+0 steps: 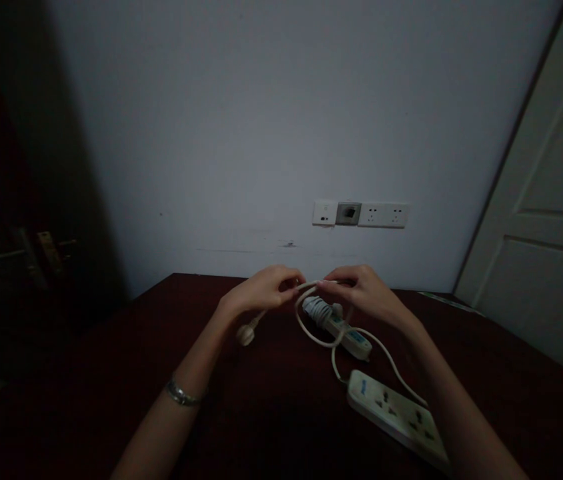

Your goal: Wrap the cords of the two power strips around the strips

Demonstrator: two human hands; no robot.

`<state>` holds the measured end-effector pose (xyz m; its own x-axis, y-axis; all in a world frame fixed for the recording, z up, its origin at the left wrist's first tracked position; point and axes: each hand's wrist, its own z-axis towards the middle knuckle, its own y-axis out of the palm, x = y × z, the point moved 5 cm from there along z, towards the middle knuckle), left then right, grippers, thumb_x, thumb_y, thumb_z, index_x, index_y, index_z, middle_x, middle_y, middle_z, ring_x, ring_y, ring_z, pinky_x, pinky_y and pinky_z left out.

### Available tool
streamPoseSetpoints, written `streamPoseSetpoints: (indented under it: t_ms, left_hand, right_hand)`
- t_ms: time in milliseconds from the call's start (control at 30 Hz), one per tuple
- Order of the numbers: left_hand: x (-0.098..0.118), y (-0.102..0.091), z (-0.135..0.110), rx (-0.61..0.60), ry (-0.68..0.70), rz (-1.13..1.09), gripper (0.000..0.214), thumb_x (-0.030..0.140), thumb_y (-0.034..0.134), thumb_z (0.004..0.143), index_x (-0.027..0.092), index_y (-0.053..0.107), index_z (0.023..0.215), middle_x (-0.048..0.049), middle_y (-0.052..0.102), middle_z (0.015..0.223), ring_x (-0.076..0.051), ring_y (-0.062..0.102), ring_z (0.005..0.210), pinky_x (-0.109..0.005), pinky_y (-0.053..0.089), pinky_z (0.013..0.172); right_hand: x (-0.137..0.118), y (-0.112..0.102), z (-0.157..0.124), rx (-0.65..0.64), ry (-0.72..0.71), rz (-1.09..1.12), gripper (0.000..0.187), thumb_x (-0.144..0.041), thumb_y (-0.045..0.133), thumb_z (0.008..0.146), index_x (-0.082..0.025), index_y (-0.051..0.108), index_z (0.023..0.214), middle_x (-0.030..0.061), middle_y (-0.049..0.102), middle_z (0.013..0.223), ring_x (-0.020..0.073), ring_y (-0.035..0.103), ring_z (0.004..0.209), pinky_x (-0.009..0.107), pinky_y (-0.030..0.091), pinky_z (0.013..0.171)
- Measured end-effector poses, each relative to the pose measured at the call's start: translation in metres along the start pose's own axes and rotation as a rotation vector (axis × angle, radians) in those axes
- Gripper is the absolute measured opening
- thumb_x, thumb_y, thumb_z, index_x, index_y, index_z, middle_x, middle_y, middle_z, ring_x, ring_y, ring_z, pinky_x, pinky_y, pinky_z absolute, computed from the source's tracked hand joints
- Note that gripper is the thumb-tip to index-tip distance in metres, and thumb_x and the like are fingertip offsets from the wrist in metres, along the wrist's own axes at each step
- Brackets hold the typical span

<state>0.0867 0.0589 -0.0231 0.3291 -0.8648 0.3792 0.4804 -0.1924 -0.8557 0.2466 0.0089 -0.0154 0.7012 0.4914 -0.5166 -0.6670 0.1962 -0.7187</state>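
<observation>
My left hand pinches a white power cord near its end, and the plug dangles below that hand. Close beside it, my right hand grips the same cord between thumb and fingers. A loop of cord hangs under the two hands. From there the cord runs down to a white power strip, which lies at the lower right, partly behind my right forearm. Behind the loop lies a second power strip with its own cord wound in a bundle at one end.
Both strips lie on a dark red table set against a pale wall. Wall sockets are mounted above its back edge. A white panelled door stands at the right. Door hardware shows dimly at the left.
</observation>
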Motion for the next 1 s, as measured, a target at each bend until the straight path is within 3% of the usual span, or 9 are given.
streamPoseSetpoints:
  t_ms: [100,200,333,600,800,1000]
  left_hand:
    - [-0.028,0.012,0.002,-0.155,-0.122,0.087,0.019,0.020,0.050,0.078,0.014,0.066,0.085,-0.0033,0.063,0.072,-0.012,0.052,0.063,-0.024,0.037,0.060]
    - [-0.043,0.023,0.002,-0.310,-0.160,-0.011,0.026,0.020,0.054,0.075,0.015,0.067,0.097,-0.0028,0.065,0.079,-0.012,0.053,0.066,-0.022,0.037,0.059]
    - [-0.043,0.029,0.003,-0.372,-0.158,-0.059,0.042,0.029,0.063,0.073,0.016,0.062,0.113,-0.0022,0.064,0.080,-0.012,0.054,0.068,-0.021,0.038,0.060]
    - [-0.041,0.039,0.003,-0.480,-0.117,-0.177,0.037,0.043,0.064,0.074,0.016,0.070,0.098,-0.0001,0.061,0.068,-0.011,0.049,0.060,-0.020,0.033,0.055]
    - [-0.059,0.036,0.003,-0.381,-0.235,-0.150,0.037,0.046,0.055,0.079,0.013,0.071,0.082,0.0003,0.059,0.062,-0.009,0.045,0.053,-0.021,0.032,0.053]
    - [-0.074,0.016,0.006,-0.042,-0.281,-0.178,0.039,0.047,0.058,0.077,0.010,0.070,0.075,-0.0041,0.064,0.064,-0.010,0.051,0.055,-0.021,0.036,0.053]
  right_hand:
    - [0.005,-0.002,0.001,0.009,0.008,-0.007,0.042,-0.050,0.050,0.083,-0.015,0.071,0.074,0.0037,0.064,0.066,0.0145,0.053,0.060,0.026,0.037,0.057]
    - [0.008,-0.006,0.001,0.038,0.008,0.018,0.044,-0.052,0.049,0.083,-0.015,0.070,0.073,0.0025,0.061,0.061,0.0131,0.050,0.056,0.025,0.036,0.054]
    - [0.010,-0.014,0.001,0.116,-0.004,0.046,0.043,-0.051,0.050,0.082,-0.015,0.068,0.070,0.0022,0.060,0.061,0.0135,0.049,0.058,0.025,0.035,0.055]
    - [0.012,-0.027,0.001,0.334,0.016,0.092,0.042,-0.051,0.050,0.081,-0.016,0.062,0.061,-0.0009,0.049,0.054,0.0119,0.042,0.054,0.025,0.030,0.053]
    - [0.017,-0.027,0.001,0.331,0.021,0.184,0.043,-0.052,0.049,0.080,-0.016,0.058,0.059,-0.0024,0.042,0.052,0.0106,0.037,0.052,0.025,0.027,0.051]
    - [0.018,-0.015,0.004,0.257,0.032,0.329,0.045,-0.056,0.050,0.078,-0.017,0.055,0.057,-0.0026,0.038,0.052,0.0100,0.033,0.050,0.025,0.025,0.048]
